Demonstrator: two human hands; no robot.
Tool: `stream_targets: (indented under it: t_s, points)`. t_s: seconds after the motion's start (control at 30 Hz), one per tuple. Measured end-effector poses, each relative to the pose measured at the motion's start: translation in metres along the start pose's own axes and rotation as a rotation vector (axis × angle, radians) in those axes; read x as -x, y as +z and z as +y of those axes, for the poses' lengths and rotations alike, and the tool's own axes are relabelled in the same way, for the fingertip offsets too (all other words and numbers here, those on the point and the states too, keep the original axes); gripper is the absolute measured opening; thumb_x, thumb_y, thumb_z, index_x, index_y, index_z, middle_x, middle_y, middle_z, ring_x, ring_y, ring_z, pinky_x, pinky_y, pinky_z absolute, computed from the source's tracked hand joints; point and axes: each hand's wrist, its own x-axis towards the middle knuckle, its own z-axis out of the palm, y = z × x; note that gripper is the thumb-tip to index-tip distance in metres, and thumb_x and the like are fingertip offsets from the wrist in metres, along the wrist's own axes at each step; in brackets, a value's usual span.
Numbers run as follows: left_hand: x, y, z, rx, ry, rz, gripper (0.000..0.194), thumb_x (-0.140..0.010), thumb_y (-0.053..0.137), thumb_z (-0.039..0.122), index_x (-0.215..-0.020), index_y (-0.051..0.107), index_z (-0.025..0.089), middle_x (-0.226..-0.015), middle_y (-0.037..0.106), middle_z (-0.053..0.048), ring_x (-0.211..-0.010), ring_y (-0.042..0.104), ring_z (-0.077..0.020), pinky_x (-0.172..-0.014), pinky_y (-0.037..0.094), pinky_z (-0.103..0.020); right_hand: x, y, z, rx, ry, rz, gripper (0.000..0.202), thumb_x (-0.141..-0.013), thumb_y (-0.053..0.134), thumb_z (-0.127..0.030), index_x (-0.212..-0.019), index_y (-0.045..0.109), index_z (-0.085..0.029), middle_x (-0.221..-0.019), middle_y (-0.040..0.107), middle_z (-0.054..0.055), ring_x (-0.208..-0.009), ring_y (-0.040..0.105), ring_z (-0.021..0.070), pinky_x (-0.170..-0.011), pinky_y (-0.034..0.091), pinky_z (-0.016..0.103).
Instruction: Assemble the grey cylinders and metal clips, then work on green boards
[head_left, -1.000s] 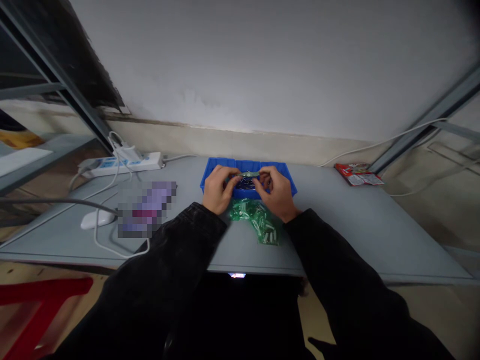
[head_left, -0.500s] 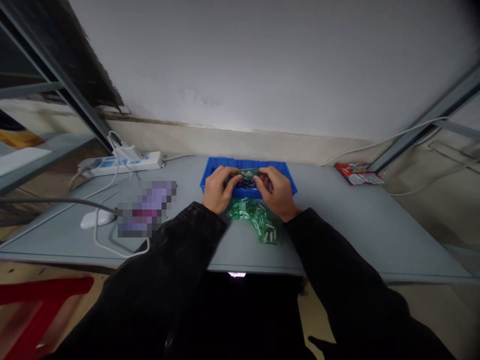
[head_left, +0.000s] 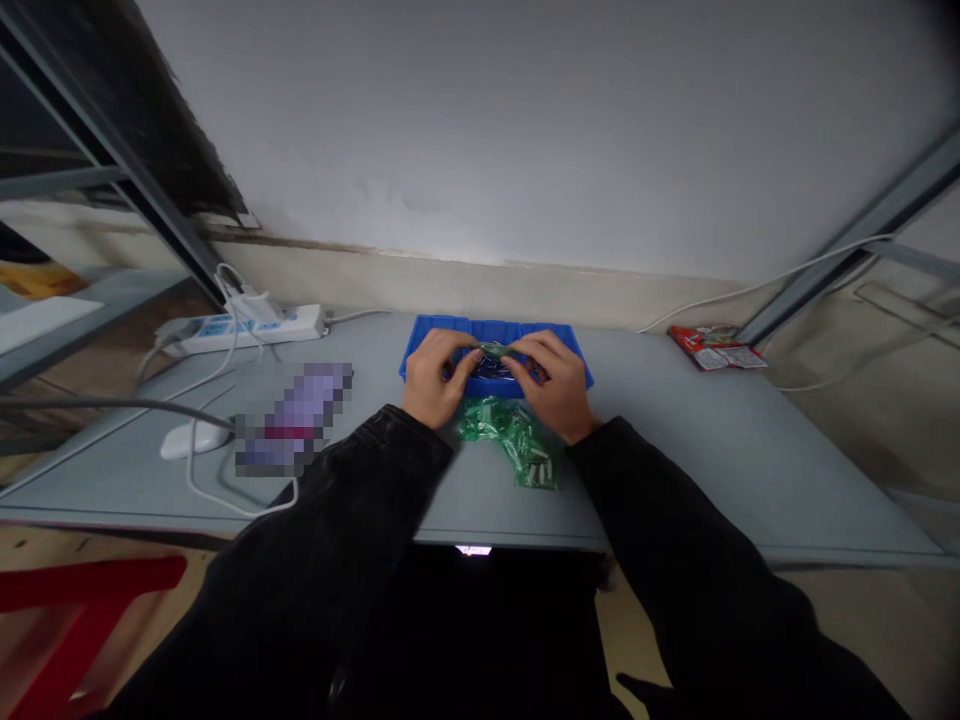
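Note:
Between my two hands a small green plastic bag is held by its two ends, over a blue divided bin. My left hand pinches the left end with thumb and fingers. My right hand grips the right end the same way. Inside the bin lie dark, thin small parts, partly hidden by the hands. Just in front of the bin, a heap of green plastic bags rests on the table, with small pale cylindrical pieces showing in the nearest one.
On the left of the grey table lie a power strip with white cables, a white rounded device and a pixelated phone-like object. A red packet lies at the back right. A red stool stands below left.
The green bag between my hands has tilted and now looks narrower, its pale contents less visible. My right fingers have shifted slightly inward along it. The heap of bags stays put.

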Motion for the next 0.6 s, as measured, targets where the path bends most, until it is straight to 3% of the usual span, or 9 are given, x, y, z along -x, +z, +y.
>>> stream_targets:
  t_s: [0.23, 0.6]
  points:
    - [0.0002, 0.0018, -0.0010, 0.033, 0.033, -0.047, 0.015, -0.094, 0.067, 0.031, -0.099, 0.070, 0.018, -0.094, 0.072, -0.005, -0.084, 0.063, -0.0163, -0.061, 0.051, -0.025, 0.0014, 0.0029, 0.0031, -0.006, -0.022, -0.020, 0.011, -0.097, 0.062, -0.027, -0.100, 0.071, -0.022, -0.094, 0.071, 0.004, -0.087, 0.065, 0.0181, -0.080, 0.054, 0.034]
    - [0.0009, 0.0028, -0.0038, -0.007, 0.051, -0.088, 0.013, -0.093, 0.069, 0.030, -0.100, 0.070, 0.018, -0.092, 0.073, -0.004, -0.080, 0.061, -0.0170, -0.070, 0.052, -0.031, 0.0020, 0.0022, 0.0034, 0.019, -0.038, -0.046, 0.013, -0.098, 0.060, -0.027, -0.101, 0.070, -0.020, -0.096, 0.070, 0.005, -0.086, 0.065, 0.0168, -0.080, 0.054, 0.033]
